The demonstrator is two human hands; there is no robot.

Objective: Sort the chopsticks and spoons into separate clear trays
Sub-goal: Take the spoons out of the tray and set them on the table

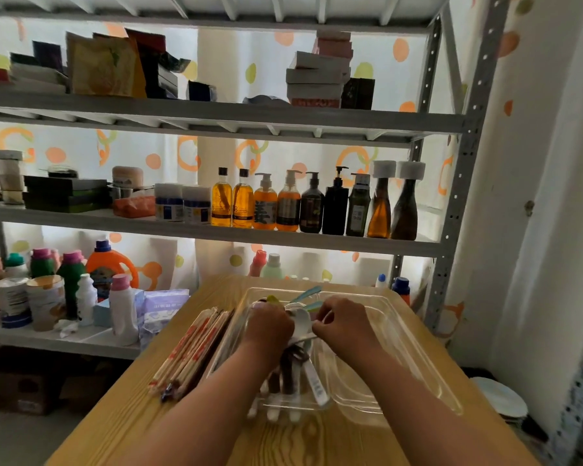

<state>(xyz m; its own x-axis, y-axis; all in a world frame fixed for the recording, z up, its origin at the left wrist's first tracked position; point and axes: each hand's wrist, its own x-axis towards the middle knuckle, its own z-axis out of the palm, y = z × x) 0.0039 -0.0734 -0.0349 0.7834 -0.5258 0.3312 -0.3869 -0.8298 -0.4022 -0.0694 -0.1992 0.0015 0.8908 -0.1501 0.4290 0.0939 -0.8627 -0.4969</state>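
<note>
The pale wood-grain surface (317,442) carries a clear moulded plastic tray (417,348), the reference for everything else here. Whether a second clear tray overlaps its left part I cannot tell.

Just left of the tray, on the surface, lies a bundle of paper-sleeved wooden chopsticks (192,351). They look light and stiff, but the sleeves probably slide, so I would take them round the middle as one bunch.

In the tray's left half sits a heap of mixed plastic spoons (290,371), dark, white and teal-handled. They are likely light, smooth and apt to nest or tangle, so they are best lifted by the handles.

The left grip (266,322) curls down over the heap inside the tray, and what it holds is hidden. The right grip (343,319), above the tray's middle, appears to pinch a white plastic spoon (301,322) at its edge.
</note>
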